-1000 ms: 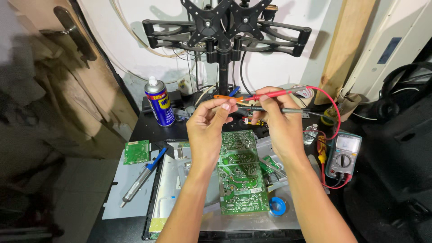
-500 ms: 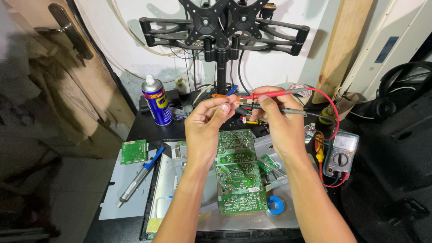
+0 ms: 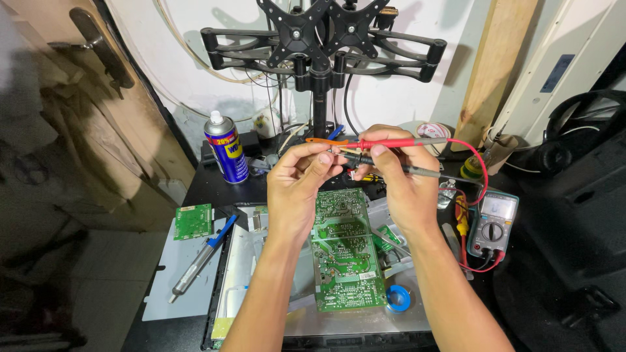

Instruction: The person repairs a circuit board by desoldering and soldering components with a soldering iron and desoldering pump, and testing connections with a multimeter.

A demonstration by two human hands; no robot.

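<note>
Overhead, right hand clamps two multimeter probes, red probe above black probe; both lie nearly level, tips pointing left toward left hand, whose fingertips pinch a small component, too small to identify. Hands held above green circuit board on cluttered black bench. Multimeter at right, spray can left, monitor-mount stand behind.

Both hands, left hand and right hand, hang above the green circuit board. Spray can blocks the left, multimeter the right, monitor stand behind. Near-left grey sheet offers passage beside 1 desoldering pump.
</note>
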